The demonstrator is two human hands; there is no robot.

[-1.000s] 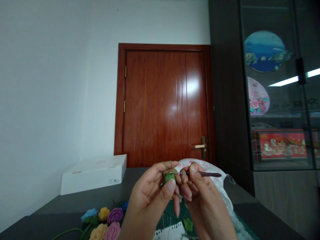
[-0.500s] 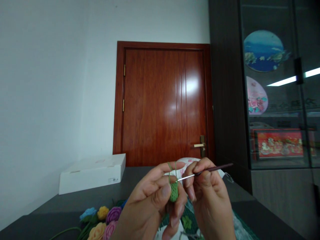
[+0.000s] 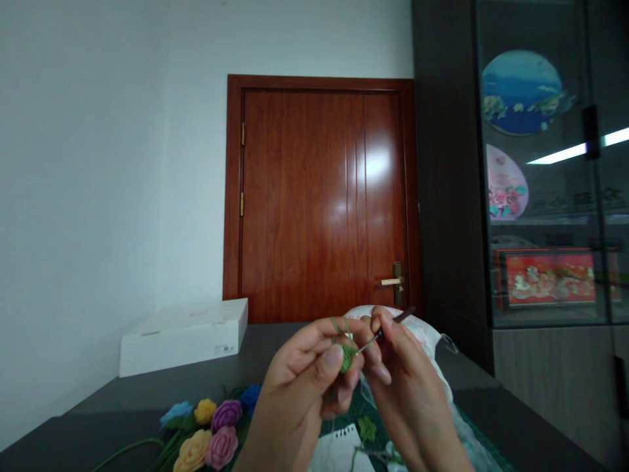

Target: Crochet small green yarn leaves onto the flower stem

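Between the thumb and fingers of my left hand is a small green crochet piece, partly covered by the fingertips. Green yarn loops over the raised left index finger. My right hand pinches a crochet hook by its dark handle, tilted up to the right. Its thin metal shaft reaches the edge of the green piece; whether the tip sits inside a stitch cannot be made out. Both hands are close together above the table.
Crocheted flowers in several colours lie at the lower left. Below the hands are a spiral notepad and a green leaf-like piece on a green mat. A white box stands back left; a white plastic bag lies behind my right hand.
My right hand has moved left, closer to my left hand, and the hook now slants more steeply. The green piece has turned and shows less of its length. The view has shifted slightly.
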